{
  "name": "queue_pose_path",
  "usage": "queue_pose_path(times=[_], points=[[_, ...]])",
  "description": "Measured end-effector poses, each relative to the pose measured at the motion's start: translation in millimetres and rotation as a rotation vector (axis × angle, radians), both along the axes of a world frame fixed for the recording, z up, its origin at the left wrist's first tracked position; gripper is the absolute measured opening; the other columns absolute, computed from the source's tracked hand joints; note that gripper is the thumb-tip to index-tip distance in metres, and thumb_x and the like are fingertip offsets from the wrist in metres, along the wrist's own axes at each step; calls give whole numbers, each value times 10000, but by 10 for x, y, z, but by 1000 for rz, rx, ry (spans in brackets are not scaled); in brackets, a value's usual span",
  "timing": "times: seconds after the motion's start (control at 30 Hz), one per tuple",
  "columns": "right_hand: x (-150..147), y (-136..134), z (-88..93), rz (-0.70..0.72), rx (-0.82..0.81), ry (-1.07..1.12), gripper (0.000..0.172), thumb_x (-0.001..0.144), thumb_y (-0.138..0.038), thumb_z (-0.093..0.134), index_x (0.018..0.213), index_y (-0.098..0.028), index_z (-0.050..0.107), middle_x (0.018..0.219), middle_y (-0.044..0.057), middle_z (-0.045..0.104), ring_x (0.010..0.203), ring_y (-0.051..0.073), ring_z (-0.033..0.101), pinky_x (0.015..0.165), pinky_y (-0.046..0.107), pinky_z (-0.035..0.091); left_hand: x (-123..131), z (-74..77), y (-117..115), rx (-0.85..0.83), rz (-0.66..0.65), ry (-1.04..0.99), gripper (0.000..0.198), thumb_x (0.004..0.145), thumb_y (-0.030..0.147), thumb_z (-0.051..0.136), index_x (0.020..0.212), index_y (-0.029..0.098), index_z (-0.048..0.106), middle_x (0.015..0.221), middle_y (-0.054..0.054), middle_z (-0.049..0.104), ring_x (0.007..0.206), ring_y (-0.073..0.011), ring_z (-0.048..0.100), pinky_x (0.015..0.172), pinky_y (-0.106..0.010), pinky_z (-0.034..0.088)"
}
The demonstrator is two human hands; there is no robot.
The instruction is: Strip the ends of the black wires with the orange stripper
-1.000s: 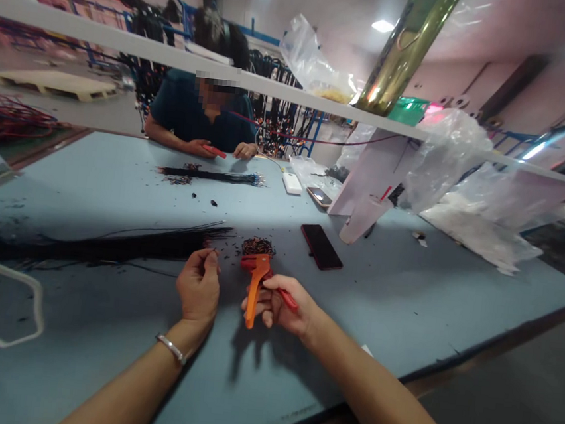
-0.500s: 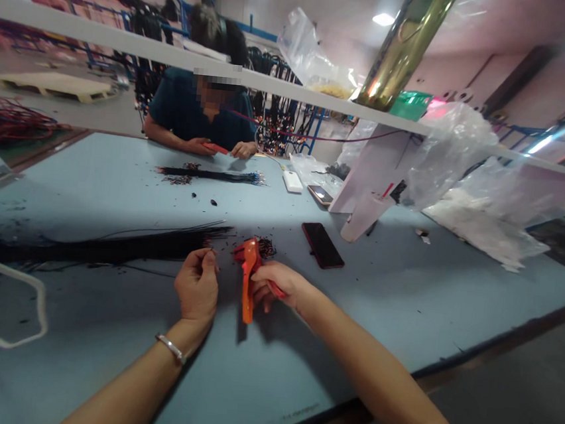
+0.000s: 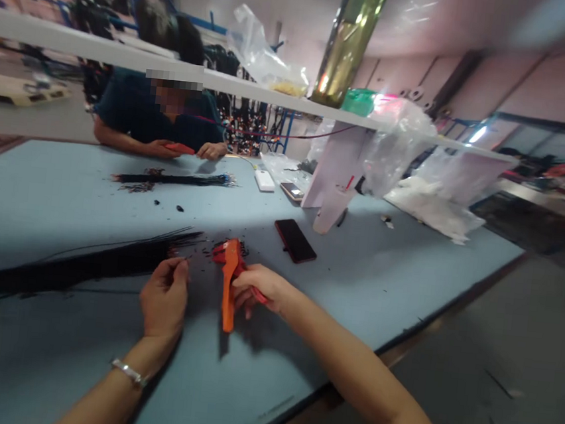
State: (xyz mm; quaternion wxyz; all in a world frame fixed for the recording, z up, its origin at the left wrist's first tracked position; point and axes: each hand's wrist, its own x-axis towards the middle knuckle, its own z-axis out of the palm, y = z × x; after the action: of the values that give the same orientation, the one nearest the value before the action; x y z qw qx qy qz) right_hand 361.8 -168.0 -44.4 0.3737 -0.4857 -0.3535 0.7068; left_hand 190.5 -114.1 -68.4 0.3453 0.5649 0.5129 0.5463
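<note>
Your right hand grips the orange stripper, its head just right of your left hand, whose fingers pinch a wire end from the black bundle lying on the surface.

I see an orange plastic hand stripper tool with red handle parts, a black bundle of thin wires, a pale blue flat worktable, a dark glossy phone, and a silver wrist bracelet.
</note>
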Motion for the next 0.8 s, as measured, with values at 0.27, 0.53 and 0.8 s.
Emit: queue_pose_path(times=[0.27,0.53,0.8], points=[[101,-153,-176,-96,282,285,199,639,-135,581,837,-108,581,726,88,693,672,200,671,602,273,516,7,129,-35,-1,-127,308,289,677,503,556,786,266,682,689,25,670,672,-198,600,613,-267,452],[33,-153,-200,-31,311,623,378,622,-68,560,984,-175,528,907,89,703,824,244,688,804,400,483,53,278,-98,-136,-88,386,235,626,518,531,702,335,657,669,37,676,666,-237,611,615,-312,451],[-37,-187,-291,-70,219,563,359,653,-132,643,994,-144,535,796,81,697,712,251,687,763,443,491,36,132,-47,-26,-162,410,264,652,528,516,731,315,650,700,33,690,655,-224,617,603,-296,452]])
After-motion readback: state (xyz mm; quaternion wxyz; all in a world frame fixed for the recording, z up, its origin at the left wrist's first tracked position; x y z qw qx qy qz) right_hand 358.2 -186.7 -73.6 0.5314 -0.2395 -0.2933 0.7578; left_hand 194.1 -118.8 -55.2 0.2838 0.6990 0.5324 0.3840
